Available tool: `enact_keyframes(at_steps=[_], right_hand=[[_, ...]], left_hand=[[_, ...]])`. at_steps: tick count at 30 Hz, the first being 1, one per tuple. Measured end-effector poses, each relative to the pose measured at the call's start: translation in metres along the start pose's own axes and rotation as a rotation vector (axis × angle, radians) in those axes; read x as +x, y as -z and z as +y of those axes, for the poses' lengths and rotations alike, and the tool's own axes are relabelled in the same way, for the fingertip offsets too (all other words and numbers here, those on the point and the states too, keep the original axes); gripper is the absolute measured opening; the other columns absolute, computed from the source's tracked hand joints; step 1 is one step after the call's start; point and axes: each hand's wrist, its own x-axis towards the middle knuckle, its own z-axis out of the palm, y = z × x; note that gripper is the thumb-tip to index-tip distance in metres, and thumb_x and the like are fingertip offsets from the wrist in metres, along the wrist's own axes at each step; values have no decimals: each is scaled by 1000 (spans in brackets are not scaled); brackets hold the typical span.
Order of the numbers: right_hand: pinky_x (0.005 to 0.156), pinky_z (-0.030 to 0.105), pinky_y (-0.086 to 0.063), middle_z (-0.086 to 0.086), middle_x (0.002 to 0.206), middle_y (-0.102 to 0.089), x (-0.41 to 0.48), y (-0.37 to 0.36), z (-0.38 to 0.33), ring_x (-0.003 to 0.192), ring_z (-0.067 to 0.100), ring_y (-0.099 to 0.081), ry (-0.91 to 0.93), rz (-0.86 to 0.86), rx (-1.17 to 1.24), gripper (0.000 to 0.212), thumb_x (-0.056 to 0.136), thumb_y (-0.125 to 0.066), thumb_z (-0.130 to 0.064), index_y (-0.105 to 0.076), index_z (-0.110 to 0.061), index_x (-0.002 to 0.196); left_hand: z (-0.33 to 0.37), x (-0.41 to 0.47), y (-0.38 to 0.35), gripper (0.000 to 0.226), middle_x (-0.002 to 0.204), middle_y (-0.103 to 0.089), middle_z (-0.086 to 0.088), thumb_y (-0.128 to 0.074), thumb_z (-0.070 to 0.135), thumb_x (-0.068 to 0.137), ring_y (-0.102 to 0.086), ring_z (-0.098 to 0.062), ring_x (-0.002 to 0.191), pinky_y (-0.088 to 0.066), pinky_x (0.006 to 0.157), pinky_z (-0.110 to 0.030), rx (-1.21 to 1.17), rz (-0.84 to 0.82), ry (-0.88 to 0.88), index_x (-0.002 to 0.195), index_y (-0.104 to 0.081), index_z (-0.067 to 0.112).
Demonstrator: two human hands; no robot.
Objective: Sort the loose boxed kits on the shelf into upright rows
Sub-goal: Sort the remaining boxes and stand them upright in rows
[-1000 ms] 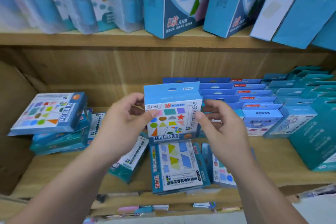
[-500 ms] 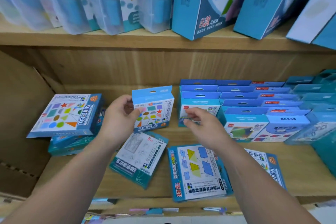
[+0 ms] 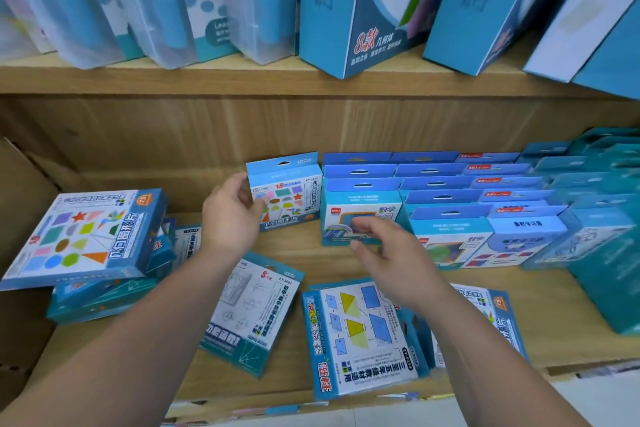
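Left hand [image 3: 232, 218] grips kit [image 3: 287, 194] upright; best set it flush beside row [image 3: 362, 208], base flat. Right hand [image 3: 388, 253] at row front, hold unclear; should steady it.

The wooden shelf [image 3: 311, 256] carries upright rows of blue kits [image 3: 446, 198] from the middle rightward, front to back. A shapes kit [image 3: 287, 194] stands at their left end (the left hand [image 3: 230, 218] grips it). Teal boxes [image 3: 609, 253] fill the right end. A flat stack [image 3: 86, 239] lies at the left. Along the near edge lie a line-drawing kit [image 3: 252, 315], a triangle kit [image 3: 360, 336] and a half-hidden kit [image 3: 491, 312].
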Motion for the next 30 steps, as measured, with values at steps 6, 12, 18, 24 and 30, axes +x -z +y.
enact_keyframes(at_steps=[6, 12, 18, 24, 30], right_hand=[[104, 28, -45, -14, 135, -55, -11, 1, 3, 122, -2, -51, 11, -23, 78, 41, 98, -58, -34, -53, -33, 139], [89, 15, -49, -16, 112, -67, -34, 16, 19, 103, -6, -62, -17, -16, 248, 29, 97, -61, -25, -64, -29, 126], [82, 37, -57, -18, 94, -70, -68, 48, 75, 92, 5, -67, -167, 157, 127, 24, 83, -79, -32, -71, -35, 105], [122, 49, -17, -16, 161, -12, -89, 76, 115, 150, 17, -6, -342, -322, -354, 134, 41, -79, -81, -13, -46, 154], [112, 40, -39, -11, 149, -21, -91, 79, 125, 138, 16, -22, -289, -369, -415, 146, 39, -83, -73, 0, -38, 155]], left_hand=[[13, 2, -3, 34, 77, -58, 15, -73, 22, 88, -58, -6, 71, -42, 69, -26, -85, 37, 84, 117, -56, 19], [19, -24, 1, 55, 124, -56, 1, -73, 24, 88, -54, -18, 116, -37, 96, -26, -93, 7, 100, 137, -47, 19], [50, -95, -5, 34, 110, -54, 14, -73, 37, 85, -53, 0, 98, -45, 79, -23, -73, -251, -147, 115, -57, 35], [67, -121, -18, 104, 133, -48, 21, -49, 93, 50, -40, -6, 128, -38, 109, -32, 332, -740, -353, 139, -46, 38], [63, -132, -32, 102, 141, -45, 19, -69, 80, 61, -40, -7, 130, -36, 110, -33, 424, -849, -344, 147, -34, 40]])
